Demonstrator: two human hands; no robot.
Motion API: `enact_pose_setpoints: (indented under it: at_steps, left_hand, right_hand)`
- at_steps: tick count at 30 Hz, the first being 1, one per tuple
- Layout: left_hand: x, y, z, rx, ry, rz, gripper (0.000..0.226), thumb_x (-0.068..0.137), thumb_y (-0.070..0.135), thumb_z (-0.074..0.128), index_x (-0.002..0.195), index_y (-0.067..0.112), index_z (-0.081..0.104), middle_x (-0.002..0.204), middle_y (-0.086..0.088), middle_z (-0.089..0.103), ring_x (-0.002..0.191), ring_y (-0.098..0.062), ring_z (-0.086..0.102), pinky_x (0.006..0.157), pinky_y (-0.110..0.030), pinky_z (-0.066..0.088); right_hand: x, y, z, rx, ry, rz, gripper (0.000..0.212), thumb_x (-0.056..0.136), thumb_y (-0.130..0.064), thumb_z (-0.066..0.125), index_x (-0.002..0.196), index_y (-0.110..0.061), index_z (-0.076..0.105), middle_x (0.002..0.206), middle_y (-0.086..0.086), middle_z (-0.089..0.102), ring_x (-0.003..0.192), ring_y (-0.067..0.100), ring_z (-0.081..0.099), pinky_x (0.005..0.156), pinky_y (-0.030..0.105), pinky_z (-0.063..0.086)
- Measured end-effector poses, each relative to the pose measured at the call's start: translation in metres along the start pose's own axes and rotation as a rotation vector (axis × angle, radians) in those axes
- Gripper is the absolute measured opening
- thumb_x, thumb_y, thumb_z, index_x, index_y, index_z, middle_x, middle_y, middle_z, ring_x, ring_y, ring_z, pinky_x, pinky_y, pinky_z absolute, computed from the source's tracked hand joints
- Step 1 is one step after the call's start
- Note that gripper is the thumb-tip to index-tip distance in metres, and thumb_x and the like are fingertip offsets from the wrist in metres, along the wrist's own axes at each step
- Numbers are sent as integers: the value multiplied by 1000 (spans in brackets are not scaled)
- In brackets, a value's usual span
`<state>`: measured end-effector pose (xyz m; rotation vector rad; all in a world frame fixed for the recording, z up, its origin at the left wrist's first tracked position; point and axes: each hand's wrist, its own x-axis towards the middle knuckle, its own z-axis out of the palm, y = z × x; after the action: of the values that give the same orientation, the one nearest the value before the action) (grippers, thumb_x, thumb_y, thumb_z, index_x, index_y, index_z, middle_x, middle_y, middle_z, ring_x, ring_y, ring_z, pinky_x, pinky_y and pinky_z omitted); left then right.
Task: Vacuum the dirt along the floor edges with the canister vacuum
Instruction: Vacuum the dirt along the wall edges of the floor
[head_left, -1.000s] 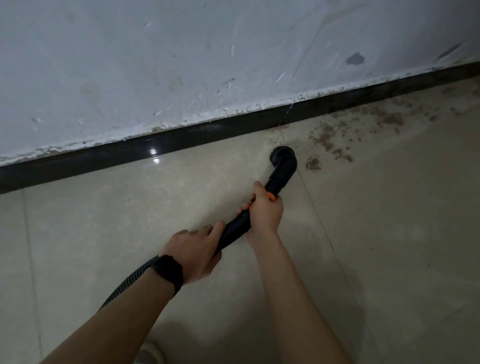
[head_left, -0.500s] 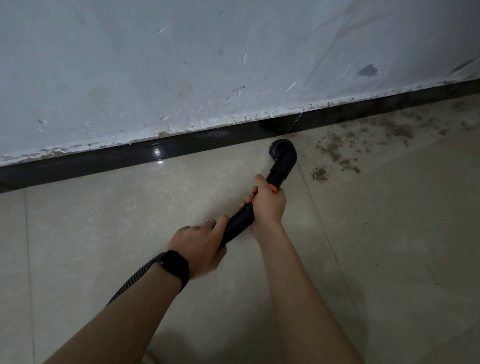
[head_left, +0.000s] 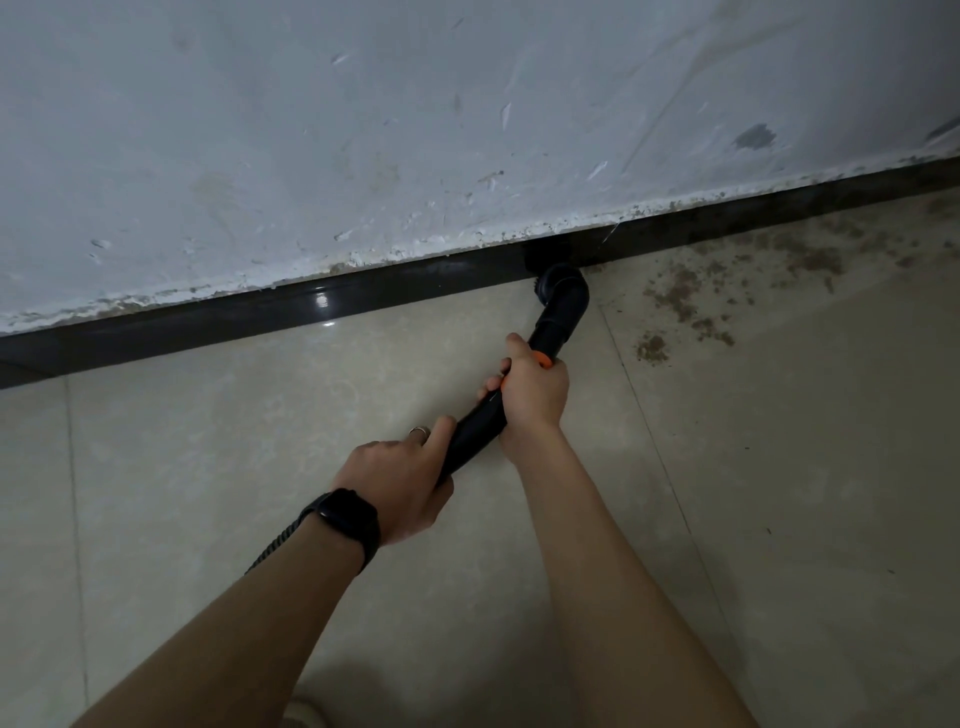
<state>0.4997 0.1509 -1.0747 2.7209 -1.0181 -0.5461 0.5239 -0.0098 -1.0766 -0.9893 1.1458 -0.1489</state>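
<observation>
A black vacuum wand (head_left: 558, 317) with an orange ring ends in a round brush head (head_left: 540, 283) that touches the dark skirting board (head_left: 208, 322) at the foot of the wall. My right hand (head_left: 532, 397) grips the wand just below the orange ring. Lower down, my left hand (head_left: 402, 480), with a ring and a black watch, holds the wand where it joins the ribbed hose (head_left: 272, 545). Brown dirt (head_left: 691, 306) lies scattered on the beige tiles to the right of the brush, along the wall. The canister is out of sight.
A scuffed white wall (head_left: 415, 130) fills the top half, with chipped paint above the skirting. Beige floor tiles (head_left: 805, 519) spread to the right and left. A pale shoe tip (head_left: 304, 714) shows at the bottom edge.
The brush head has moved forward across the tile until it meets the skirting board, both hands moving with the wand. The dirt patch on the right looks the same.
</observation>
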Motion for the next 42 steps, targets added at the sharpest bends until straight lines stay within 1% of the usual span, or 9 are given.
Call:
enact_pose_setpoints:
  at_steps: [4, 8, 12, 16, 19, 24, 30, 39, 42]
  left_hand:
    - [-15, -21, -4, 25, -12, -14, 43, 93, 41, 44, 130, 23, 32, 94, 6, 59, 65, -21, 60, 56, -29, 46]
    - [-35, -48, -8, 49, -33, -45, 47, 93, 44, 45, 133, 26, 31, 98, 7, 60, 67, -19, 61, 58, -29, 48]
    - [-47, -58, -8, 77, -64, -32, 49, 93, 49, 43, 134, 30, 23, 102, 10, 60, 69, -15, 60, 59, -25, 44]
    - [-49, -47, -6, 85, -150, 82, 43, 93, 49, 40, 128, 33, 23, 97, 11, 56, 64, -14, 53, 62, -27, 48]
    - [-47, -33, -2, 107, -230, 202, 40, 93, 50, 38, 126, 34, 20, 101, 9, 56, 68, -16, 56, 67, -31, 49]
    - [-34, -1, 4, 151, -296, 377, 41, 94, 48, 40, 127, 31, 21, 103, 4, 55, 72, -22, 58, 63, -32, 42]
    - [-22, 18, 9, 167, -233, 360, 39, 94, 45, 41, 125, 30, 22, 94, 6, 54, 60, -18, 50, 57, -30, 38]
    - [-12, 27, 14, 145, -209, 326, 40, 94, 46, 40, 124, 30, 19, 95, 5, 54, 63, -19, 54, 58, -31, 42]
    - [-8, 31, 15, 127, -194, 309, 39, 94, 45, 41, 123, 30, 19, 91, 6, 51, 59, -18, 50, 57, -31, 42]
  right_hand:
    - [-12, 15, 16, -11, -4, 4, 37, 97, -23, 68, 127, -8, 53, 64, -2, 56, 43, 10, 54, 49, 29, 52]
    - [-31, 34, 36, 1, -36, 31, 36, 98, -28, 68, 125, -13, 49, 73, 1, 60, 44, 8, 56, 53, 29, 55]
    - [-46, 44, 37, 44, -20, 39, 36, 99, -32, 68, 126, -17, 49, 71, -1, 61, 44, 7, 57, 53, 26, 54]
    - [-59, 52, 9, 177, 83, 60, 36, 98, -31, 70, 126, -18, 51, 78, 1, 62, 46, 8, 57, 53, 28, 54]
    - [-69, 58, -23, 296, 198, 45, 29, 98, -25, 70, 118, -13, 53, 64, -4, 59, 44, 12, 53, 50, 29, 52]
    - [-73, 52, -66, 335, 333, 30, 20, 99, -23, 68, 106, -12, 52, 68, 0, 55, 44, 14, 51, 47, 30, 50]
    - [-65, 34, -81, 321, 274, 25, 21, 100, -22, 68, 109, -12, 52, 72, 2, 53, 45, 13, 50, 48, 29, 50]
    - [-51, 22, -84, 278, 243, 20, 19, 100, -21, 68, 106, -12, 52, 70, 1, 53, 43, 12, 49, 47, 28, 49]
    - [-45, 16, -85, 257, 223, 21, 19, 100, -21, 68, 104, -13, 51, 69, 0, 52, 44, 11, 48, 46, 27, 49]
